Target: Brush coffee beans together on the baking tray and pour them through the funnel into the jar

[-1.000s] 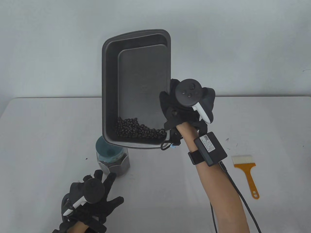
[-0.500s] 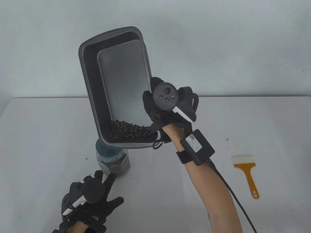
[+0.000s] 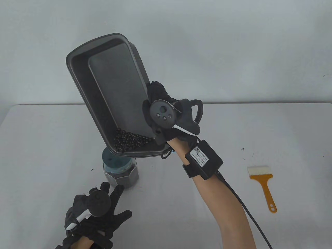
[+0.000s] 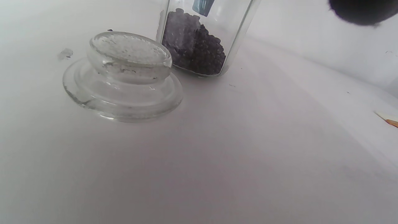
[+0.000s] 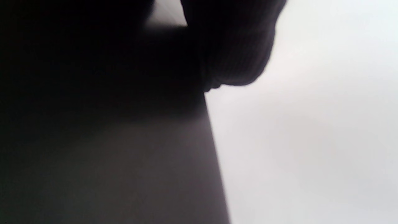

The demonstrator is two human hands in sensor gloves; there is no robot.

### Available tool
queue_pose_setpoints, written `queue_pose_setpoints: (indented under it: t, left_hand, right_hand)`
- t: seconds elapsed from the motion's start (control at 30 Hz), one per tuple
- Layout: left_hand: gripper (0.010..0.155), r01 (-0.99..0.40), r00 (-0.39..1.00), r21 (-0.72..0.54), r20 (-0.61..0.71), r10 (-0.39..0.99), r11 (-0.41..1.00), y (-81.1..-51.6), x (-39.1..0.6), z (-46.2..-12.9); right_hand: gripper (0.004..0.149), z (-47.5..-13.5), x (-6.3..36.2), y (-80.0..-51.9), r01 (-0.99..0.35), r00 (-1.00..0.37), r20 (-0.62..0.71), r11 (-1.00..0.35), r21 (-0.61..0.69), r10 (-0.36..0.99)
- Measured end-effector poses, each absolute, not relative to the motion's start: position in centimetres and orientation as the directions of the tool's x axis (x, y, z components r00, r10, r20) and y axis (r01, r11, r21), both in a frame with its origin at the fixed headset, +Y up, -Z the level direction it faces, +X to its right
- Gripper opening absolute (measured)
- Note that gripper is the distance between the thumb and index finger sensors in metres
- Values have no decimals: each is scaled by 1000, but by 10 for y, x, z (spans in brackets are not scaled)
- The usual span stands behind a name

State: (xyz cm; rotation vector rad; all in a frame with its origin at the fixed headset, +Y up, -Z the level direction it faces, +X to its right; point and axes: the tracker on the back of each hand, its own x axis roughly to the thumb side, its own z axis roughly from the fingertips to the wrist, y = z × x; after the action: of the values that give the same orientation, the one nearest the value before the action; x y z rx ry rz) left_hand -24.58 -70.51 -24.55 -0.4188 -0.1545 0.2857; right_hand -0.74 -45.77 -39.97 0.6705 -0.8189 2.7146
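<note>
My right hand (image 3: 158, 116) grips the right rim of the dark baking tray (image 3: 85, 85) and holds it steeply tilted in the air. Coffee beans (image 3: 128, 141) are heaped in its lowest corner, just above the blue funnel (image 3: 114, 163) that sits in the glass jar (image 3: 122, 179). In the left wrist view the jar (image 4: 199, 46) shows a layer of beans at its bottom. My left hand (image 3: 103, 207) rests flat on the table in front of the jar with fingers spread, its fingertips close to the jar's base. In the right wrist view the tray's dark underside (image 5: 108, 140) fills the left half.
An orange-handled brush (image 3: 263, 185) with white bristles lies on the table to the right. The jar's glass lid (image 4: 124, 77) lies upside down beside the jar. A cable runs from my right wrist to the bottom edge.
The tray has swung to the left and turned, its far end leaning further left. The beans slid towards the lower left corner over the funnel. My left hand stayed put.
</note>
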Motion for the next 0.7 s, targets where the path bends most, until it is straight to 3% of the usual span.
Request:
queue_pose_setpoints:
  t: [0.7]
  left_hand:
    - [92,-246,945,-419,96,312,874,-703,-246,-245]
  right_hand:
    - [22,-362,-28,-451,-282,-815,554,-721,-633,-168]
